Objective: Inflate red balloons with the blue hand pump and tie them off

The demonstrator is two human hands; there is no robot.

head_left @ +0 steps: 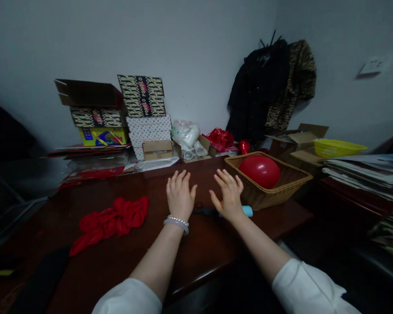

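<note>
Table (94, 266): dark wood, everything below sat on it.
Boxes (118, 117): stacked at 11 o'clock on table, far edge; probably shoved back out of the way.
Limp balloons (113, 222): red, uninflated, heaped at 9 o'clock on table.
Left hand (180, 197): palm down over table, fingers spread wide, held nothing. Bead bracelet (177, 222) at wrist. Limp balloons near, at its 8 o'clock, not touching. Couldn't tell if palm met the wood.
Tool (248, 211): lay flat at 5 o'clock from left hand, passing under right hand (228, 197). Dark body, light blue end sticking out at 3 o'clock. Mostly hidden, kind unclear.
Right hand: palm down, fingers splayed, gripped nothing; hovered just over tool.
Basket (271, 198): wicker, at 2 o'clock from right hand, just beside it.
Balloon (259, 171): red, inflated, glossy, inside basket; walls likely kept it from rolling.
Papers (363, 172): piled at 3 o'clock, well apart.
</note>
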